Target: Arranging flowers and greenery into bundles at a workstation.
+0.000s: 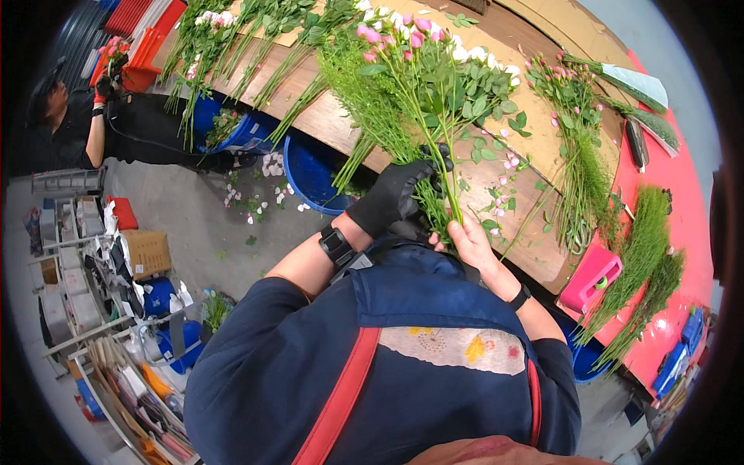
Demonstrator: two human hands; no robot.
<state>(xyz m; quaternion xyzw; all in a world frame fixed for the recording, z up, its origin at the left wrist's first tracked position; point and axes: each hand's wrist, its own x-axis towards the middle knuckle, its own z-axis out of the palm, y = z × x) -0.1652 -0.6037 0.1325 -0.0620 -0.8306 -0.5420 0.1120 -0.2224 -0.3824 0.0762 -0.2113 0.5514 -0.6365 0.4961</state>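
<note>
My left hand (401, 189), in a black glove, is closed around the stems of pink spray roses (407, 43) and feathery green foliage (369, 99). Bare and just below it, my right hand (471, 241) grips the lower ends of the same stems. The blooms point away from me over the wooden table. Behind the held bunch lie white roses (476, 55) with their leaves, partly hidden by it. To the right rests another bunch of pink rosebuds (567, 87) with fine greenery, and a pair of scissors (576, 237) lies by its stem ends.
Blue tubs (311, 174) stand under the table edge. A pink plastic container (590, 279) and feathery green stems (645, 232) lie on the red table at right. Fallen petals dot the floor (232, 209). At upper left, a co-worker (64, 128) holds pink flowers. Shelving (70, 279) stands at left.
</note>
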